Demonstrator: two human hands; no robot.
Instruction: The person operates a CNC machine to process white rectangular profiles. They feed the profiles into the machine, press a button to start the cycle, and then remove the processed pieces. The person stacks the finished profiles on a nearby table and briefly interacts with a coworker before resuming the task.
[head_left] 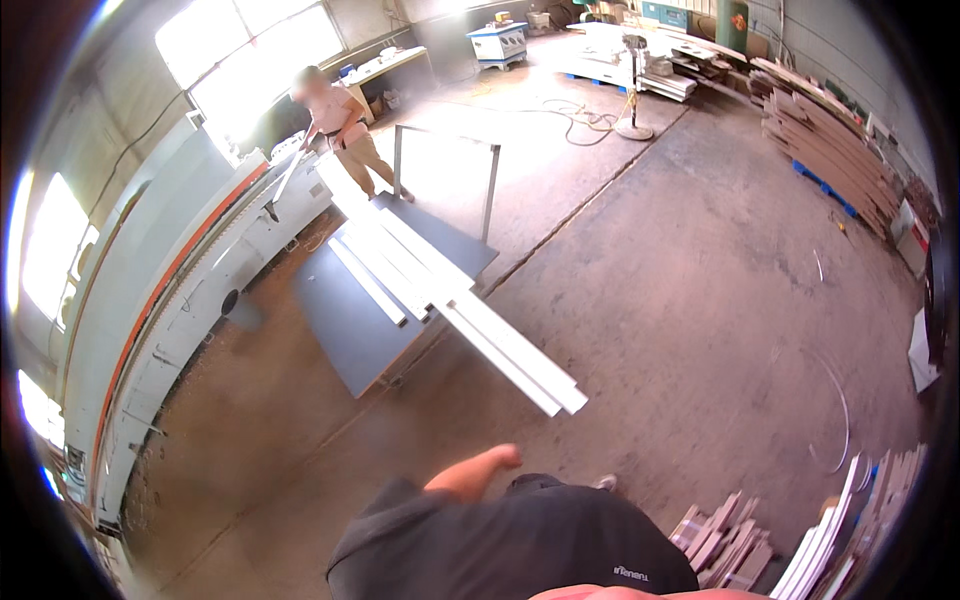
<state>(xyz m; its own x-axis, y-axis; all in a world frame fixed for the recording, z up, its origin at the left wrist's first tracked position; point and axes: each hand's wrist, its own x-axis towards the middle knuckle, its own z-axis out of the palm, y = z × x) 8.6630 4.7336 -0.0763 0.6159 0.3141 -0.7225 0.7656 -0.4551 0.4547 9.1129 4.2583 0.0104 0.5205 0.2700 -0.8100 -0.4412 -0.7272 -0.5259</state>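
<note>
The left hand swings free by the hip, loosely curled, holding nothing; the right hand is out of view. Ahead, long white strips overhang the grey cart's near edge; grasping them seemingly calls for stepping closer.

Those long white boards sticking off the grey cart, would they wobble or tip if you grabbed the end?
The long white boards overhang the grey cart, so pressing that end might tip them. Being long and thin, they would probably flex a little. Stacked loosely, they could slide apart.
</note>
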